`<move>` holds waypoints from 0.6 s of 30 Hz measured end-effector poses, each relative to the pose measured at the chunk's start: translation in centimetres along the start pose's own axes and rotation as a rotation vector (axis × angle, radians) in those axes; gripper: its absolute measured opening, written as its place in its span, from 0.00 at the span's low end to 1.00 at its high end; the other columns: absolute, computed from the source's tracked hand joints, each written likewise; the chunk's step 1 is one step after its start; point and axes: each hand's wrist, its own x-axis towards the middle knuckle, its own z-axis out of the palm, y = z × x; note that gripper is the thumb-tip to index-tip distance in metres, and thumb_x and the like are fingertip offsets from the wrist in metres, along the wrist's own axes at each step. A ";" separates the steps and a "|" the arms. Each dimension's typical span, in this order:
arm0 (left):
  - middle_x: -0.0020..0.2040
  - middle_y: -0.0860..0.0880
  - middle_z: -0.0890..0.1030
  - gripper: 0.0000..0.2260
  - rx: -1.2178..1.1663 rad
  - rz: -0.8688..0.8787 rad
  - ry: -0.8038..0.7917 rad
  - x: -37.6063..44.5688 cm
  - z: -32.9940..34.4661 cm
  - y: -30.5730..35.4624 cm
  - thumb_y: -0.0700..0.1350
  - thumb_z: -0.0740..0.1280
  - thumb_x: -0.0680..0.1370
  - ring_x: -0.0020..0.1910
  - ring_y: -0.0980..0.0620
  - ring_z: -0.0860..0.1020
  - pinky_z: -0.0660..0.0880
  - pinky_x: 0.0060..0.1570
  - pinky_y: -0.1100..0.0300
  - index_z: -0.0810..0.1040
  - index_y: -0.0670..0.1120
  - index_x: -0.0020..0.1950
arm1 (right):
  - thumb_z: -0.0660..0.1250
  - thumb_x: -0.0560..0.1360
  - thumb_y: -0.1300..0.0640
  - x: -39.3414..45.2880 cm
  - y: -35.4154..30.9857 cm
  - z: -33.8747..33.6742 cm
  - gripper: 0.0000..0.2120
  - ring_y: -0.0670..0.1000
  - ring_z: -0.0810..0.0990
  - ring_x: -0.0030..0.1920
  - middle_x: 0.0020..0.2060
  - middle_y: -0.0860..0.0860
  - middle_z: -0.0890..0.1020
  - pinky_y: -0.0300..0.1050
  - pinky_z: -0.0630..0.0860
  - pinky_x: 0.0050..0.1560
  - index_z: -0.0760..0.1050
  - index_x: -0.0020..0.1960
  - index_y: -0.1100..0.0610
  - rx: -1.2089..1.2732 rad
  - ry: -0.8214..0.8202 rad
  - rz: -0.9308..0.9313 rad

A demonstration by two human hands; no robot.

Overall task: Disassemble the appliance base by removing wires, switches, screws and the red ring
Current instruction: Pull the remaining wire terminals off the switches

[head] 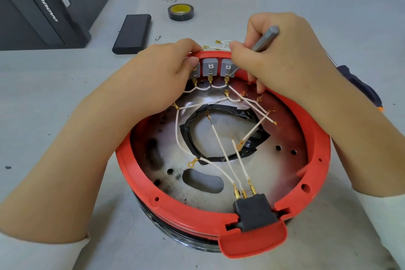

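Observation:
The round appliance base lies upside down on the table, its red ring (pixel 175 210) around a scorched metal plate (pixel 269 166). Three grey switches (pixel 210 67) sit in the ring's far wall, with white wires (pixel 221 151) running to a black power socket (pixel 255 212) at the near rim. My left hand (pixel 162 72) grips the far rim and the leftmost switch. My right hand (pixel 282 50) holds a grey metal tool (pixel 265 38) whose tip sits at the rightmost switch.
A roll of black tape (pixel 181 12) and a black rectangular block (pixel 133 34) lie beyond the base, with a small screwdriver bit (pixel 157 37) beside the block. A dark-handled screwdriver (pixel 359 87) rests at right. A black computer case (pixel 43 4) stands at far left.

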 end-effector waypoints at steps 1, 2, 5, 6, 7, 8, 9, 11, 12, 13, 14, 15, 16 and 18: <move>0.44 0.53 0.74 0.13 -0.001 0.001 0.000 0.0 0.0 0.0 0.49 0.53 0.82 0.44 0.50 0.72 0.64 0.41 0.58 0.70 0.54 0.65 | 0.65 0.75 0.53 0.0 0.0 0.0 0.13 0.45 0.76 0.19 0.25 0.50 0.78 0.43 0.75 0.28 0.67 0.33 0.52 -0.007 -0.010 0.006; 0.45 0.53 0.74 0.13 0.000 0.003 0.001 0.0 0.0 0.0 0.49 0.53 0.82 0.44 0.50 0.72 0.64 0.41 0.58 0.70 0.53 0.65 | 0.65 0.75 0.53 0.0 0.0 0.0 0.13 0.45 0.76 0.20 0.25 0.50 0.78 0.42 0.75 0.29 0.68 0.34 0.52 -0.020 -0.019 0.012; 0.45 0.53 0.74 0.13 0.004 0.005 0.003 0.0 0.1 0.1 0.48 0.53 0.82 0.45 0.50 0.72 0.64 0.42 0.58 0.70 0.53 0.65 | 0.65 0.76 0.52 0.2 0.1 0.1 0.12 0.46 0.76 0.19 0.24 0.49 0.78 0.38 0.73 0.30 0.68 0.35 0.53 -0.035 -0.038 0.030; 0.45 0.52 0.75 0.13 0.005 0.005 0.002 0.0 0.1 0.1 0.49 0.53 0.82 0.45 0.49 0.72 0.65 0.42 0.57 0.70 0.53 0.65 | 0.65 0.76 0.52 0.3 0.2 0.1 0.13 0.46 0.75 0.19 0.23 0.49 0.78 0.36 0.73 0.29 0.68 0.35 0.53 -0.024 -0.043 0.036; 0.46 0.52 0.75 0.13 0.004 0.004 0.002 0.0 0.1 0.1 0.49 0.53 0.82 0.46 0.49 0.73 0.66 0.43 0.57 0.70 0.53 0.66 | 0.64 0.77 0.52 0.4 0.2 0.2 0.13 0.47 0.75 0.19 0.23 0.49 0.77 0.35 0.72 0.29 0.68 0.35 0.53 -0.007 -0.050 0.044; 0.47 0.52 0.76 0.13 0.003 0.003 0.002 0.0 0.1 0.1 0.49 0.53 0.82 0.47 0.49 0.73 0.66 0.44 0.57 0.70 0.54 0.66 | 0.64 0.77 0.52 0.6 0.2 0.1 0.14 0.47 0.74 0.19 0.22 0.49 0.77 0.35 0.72 0.29 0.68 0.35 0.53 0.013 -0.056 0.055; 0.47 0.52 0.76 0.13 0.003 0.002 0.002 0.0 0.1 0.1 0.49 0.53 0.82 0.47 0.49 0.73 0.67 0.44 0.57 0.70 0.54 0.66 | 0.63 0.77 0.52 0.7 0.2 0.1 0.14 0.48 0.74 0.18 0.22 0.49 0.77 0.34 0.73 0.29 0.68 0.34 0.54 0.031 -0.062 0.067; 0.47 0.53 0.75 0.14 0.004 0.001 0.003 0.0 0.2 0.1 0.49 0.53 0.82 0.48 0.49 0.74 0.66 0.44 0.57 0.70 0.54 0.66 | 0.62 0.78 0.52 1.0 0.3 0.1 0.15 0.48 0.73 0.18 0.22 0.51 0.78 0.34 0.73 0.30 0.69 0.34 0.56 0.034 -0.076 0.079; 0.48 0.53 0.75 0.14 0.005 0.000 0.002 0.0 0.2 0.1 0.49 0.53 0.82 0.48 0.49 0.74 0.66 0.44 0.57 0.70 0.54 0.66 | 0.61 0.78 0.52 1.1 0.2 0.1 0.16 0.48 0.73 0.19 0.23 0.52 0.79 0.34 0.73 0.31 0.70 0.33 0.57 0.020 -0.079 0.083; 0.48 0.53 0.75 0.14 0.006 0.000 0.001 0.0 0.2 0.1 0.49 0.53 0.82 0.48 0.49 0.74 0.66 0.44 0.57 0.69 0.54 0.66 | 0.61 0.77 0.52 1.1 0.2 0.2 0.17 0.49 0.73 0.19 0.24 0.53 0.79 0.34 0.74 0.32 0.70 0.32 0.58 0.006 -0.077 0.087; 0.48 0.53 0.75 0.14 0.007 0.000 0.001 0.0 0.1 0.1 0.49 0.53 0.82 0.48 0.49 0.74 0.66 0.44 0.57 0.69 0.54 0.66 | 0.61 0.77 0.52 1.1 0.2 0.2 0.17 0.48 0.73 0.19 0.24 0.53 0.79 0.35 0.74 0.32 0.71 0.32 0.58 -0.002 -0.070 0.089; 0.48 0.53 0.75 0.14 0.008 0.001 0.001 0.0 0.1 0.0 0.49 0.53 0.82 0.48 0.49 0.74 0.66 0.44 0.58 0.69 0.54 0.66 | 0.61 0.78 0.51 1.0 0.2 0.2 0.17 0.47 0.73 0.19 0.23 0.51 0.79 0.36 0.74 0.33 0.70 0.32 0.58 -0.005 -0.060 0.084; 0.48 0.53 0.75 0.14 0.008 0.002 0.003 0.1 0.1 0.0 0.49 0.53 0.82 0.48 0.49 0.73 0.66 0.44 0.58 0.69 0.54 0.66 | 0.61 0.78 0.51 0.9 0.1 0.2 0.16 0.47 0.73 0.19 0.24 0.51 0.79 0.38 0.75 0.34 0.69 0.33 0.57 -0.014 -0.047 0.067; 0.47 0.53 0.74 0.14 0.010 0.006 0.006 0.1 0.1 0.0 0.49 0.53 0.83 0.47 0.50 0.72 0.64 0.43 0.58 0.69 0.53 0.66 | 0.62 0.78 0.48 0.5 0.0 0.2 0.16 0.45 0.75 0.24 0.27 0.51 0.78 0.44 0.76 0.37 0.69 0.36 0.55 -0.051 -0.034 0.001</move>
